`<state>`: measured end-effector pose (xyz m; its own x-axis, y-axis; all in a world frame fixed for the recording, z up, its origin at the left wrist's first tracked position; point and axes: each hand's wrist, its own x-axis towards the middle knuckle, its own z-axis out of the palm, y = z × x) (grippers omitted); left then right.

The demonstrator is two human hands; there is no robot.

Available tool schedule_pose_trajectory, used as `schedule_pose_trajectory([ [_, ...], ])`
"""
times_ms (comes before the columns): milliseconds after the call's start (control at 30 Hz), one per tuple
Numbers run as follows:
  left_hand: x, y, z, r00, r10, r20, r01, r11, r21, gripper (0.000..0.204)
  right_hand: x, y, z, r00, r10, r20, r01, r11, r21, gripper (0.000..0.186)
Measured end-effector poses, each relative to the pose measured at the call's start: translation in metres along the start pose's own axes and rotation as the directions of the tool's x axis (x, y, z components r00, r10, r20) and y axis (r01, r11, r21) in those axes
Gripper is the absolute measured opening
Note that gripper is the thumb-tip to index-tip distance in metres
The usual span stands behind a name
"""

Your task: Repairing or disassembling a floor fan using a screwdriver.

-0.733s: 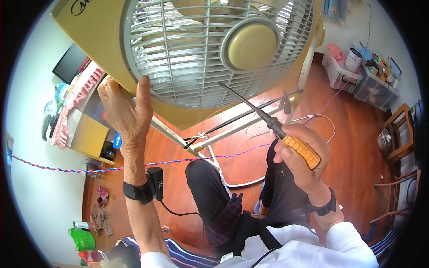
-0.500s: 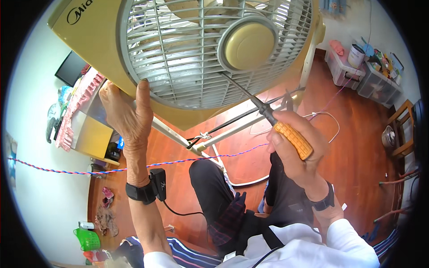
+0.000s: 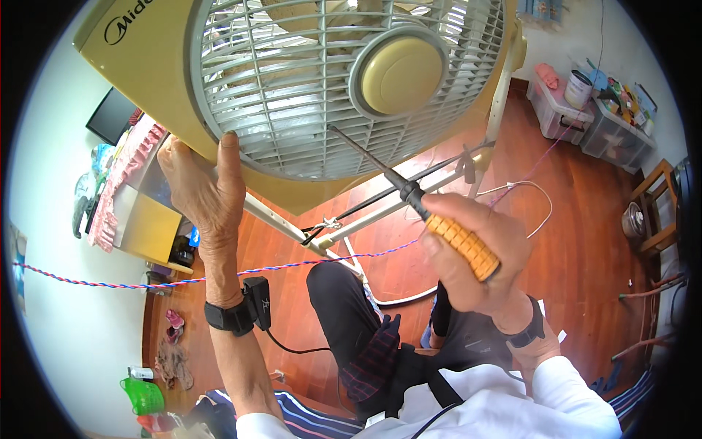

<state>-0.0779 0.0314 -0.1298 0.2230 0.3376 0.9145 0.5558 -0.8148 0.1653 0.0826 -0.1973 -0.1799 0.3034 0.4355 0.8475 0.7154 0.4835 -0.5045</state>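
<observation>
The box fan [image 3: 314,88] sits high in our view, tilted, above a pale tubular frame [image 3: 380,212]. We judge it bulky and fairly heavy, its casing stiff and smooth, its thin slats easiest to crack, so the casing's edge suits a hold best. There the left grip [image 3: 205,186] clasps it, thumb on the front.

The screwdriver [image 3: 413,196] points up toward the grille; whether its tip touches, we cannot tell. It looks light and rigid, and its ridged orange handle should resist slipping; the right grip [image 3: 508,238] is closed around that.

Farther out we see a red-and-blue twisted cord [image 3: 314,262] crossing above the reddish wooden floor [image 3: 585,219].
</observation>
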Motion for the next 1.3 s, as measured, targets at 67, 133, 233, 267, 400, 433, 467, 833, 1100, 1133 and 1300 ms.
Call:
schedule_pose_trajectory([
  [67,0.001,-0.002,0.001,0.999,0.026,-0.023,-0.026,1.0,0.001,0.042,-0.004,-0.001,0.001,0.997,-0.074,0.02,0.075,0.997,-0.022,0.027],
  [133,0.0,0.002,0.003,0.998,0.035,-0.043,-0.035,0.999,-0.007,0.039,-0.02,-0.001,-0.004,0.989,0.146,0.034,-0.148,0.986,0.074,0.027],
  [233,0.002,0.003,0.001,0.998,0.036,-0.048,-0.036,0.999,0.0,0.036,-0.017,-0.002,0.0,0.997,0.028,0.071,-0.029,0.999,0.014,0.027],
  [267,0.002,0.003,0.001,0.999,0.028,-0.044,-0.029,0.999,-0.018,0.036,-0.015,-0.002,0.002,0.997,-0.009,0.076,0.009,1.0,0.0,0.027],
  [400,0.002,0.007,0.002,0.999,0.021,-0.044,-0.023,0.999,-0.045,0.036,-0.012,0.003,0.008,0.998,0.038,0.041,-0.038,0.999,0.016,0.031],
  [433,0.001,0.006,0.001,0.999,0.017,-0.046,-0.019,0.999,-0.04,0.036,-0.011,0.005,0.01,0.999,0.008,0.041,-0.008,1.0,0.003,0.032],
  [467,0.001,0.003,0.002,0.997,0.057,-0.059,-0.059,0.997,-0.042,0.036,-0.009,0.006,0.013,0.999,-0.021,0.041,0.022,1.0,-0.01,0.032],
  [833,0.002,0.002,0.001,0.993,0.094,-0.075,-0.095,0.995,-0.013,0.037,-0.012,-0.011,0.011,0.994,-0.012,0.108,0.02,0.997,-0.072,0.029],
  [1100,0.002,0.003,0.003,0.993,0.083,-0.082,-0.086,0.996,-0.029,0.037,-0.013,0.004,0.013,0.985,0.141,0.104,-0.158,0.97,0.184,0.03],
  [1133,0.002,0.003,0.003,0.993,0.084,-0.082,-0.086,0.996,-0.029,0.037,-0.014,0.004,0.01,0.984,0.142,0.103,-0.159,0.97,0.185,0.03],
  [1300,0.002,0.003,0.003,0.987,0.118,-0.11,-0.122,0.992,-0.034,0.037,-0.015,-0.001,0.006,0.898,0.435,0.072,-0.43,0.827,0.362,0.025],
])
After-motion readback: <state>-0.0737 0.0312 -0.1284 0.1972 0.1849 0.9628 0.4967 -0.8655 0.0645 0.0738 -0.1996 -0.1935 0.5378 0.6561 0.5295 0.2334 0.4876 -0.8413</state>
